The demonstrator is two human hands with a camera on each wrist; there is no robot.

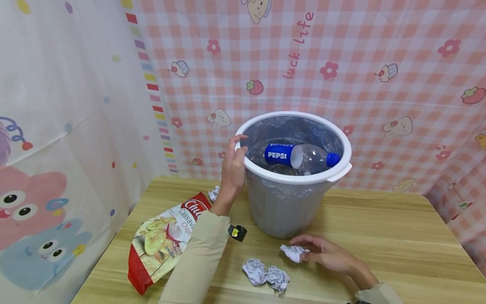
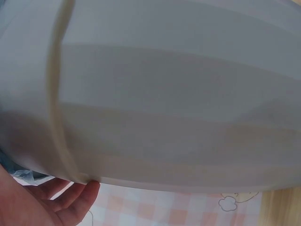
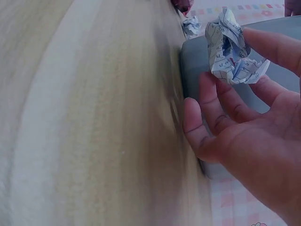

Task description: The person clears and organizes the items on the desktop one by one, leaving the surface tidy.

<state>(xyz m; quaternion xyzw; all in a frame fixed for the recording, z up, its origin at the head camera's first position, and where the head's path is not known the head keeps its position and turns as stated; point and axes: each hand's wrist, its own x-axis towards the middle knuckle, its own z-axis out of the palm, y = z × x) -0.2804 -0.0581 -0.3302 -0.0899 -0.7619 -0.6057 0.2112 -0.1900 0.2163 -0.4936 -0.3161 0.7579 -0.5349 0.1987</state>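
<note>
My left hand (image 1: 233, 169) grips the white rim of a grey trash bin (image 1: 282, 209) at its left side. In the left wrist view its fingers curl at the edge, and the bin's wall (image 2: 178, 94) fills most of the picture. Low in front of the bin, my right hand (image 1: 330, 254) pinches a crumpled paper ball (image 1: 293, 252) between thumb and fingers. The right wrist view shows printed marks on that paper (image 3: 229, 52). Inside the bin, over a clear liner, lies a clear plastic Pepsi bottle (image 1: 281, 154) with a blue cap.
Two more crumpled paper balls (image 1: 255, 271) lie side by side on the wooden table (image 1: 376, 223) near the front. A red and white chip bag (image 1: 163, 240) lies at the left, partly behind my left sleeve. Beyond it sits another paper ball (image 1: 214, 193). Patterned cloth hangs behind.
</note>
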